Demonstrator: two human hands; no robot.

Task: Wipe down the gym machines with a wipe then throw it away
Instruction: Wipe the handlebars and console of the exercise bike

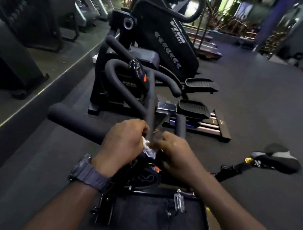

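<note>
Both hands close on a crumpled white wipe at the exercise bike's handlebar: left hand bunching it, right hand pinching its edge. Light, limp and probably damp, it looks best gripped wadded.

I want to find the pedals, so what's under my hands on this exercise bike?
Below the left hand, right hand and white wipe sit the bike's dark frame and one metal pedal. The arms hide any second pedal.

I see matt foam handlebars, a crumpled white paper wipe, a shiny metal pedal, and matt rubbery floor.
</note>
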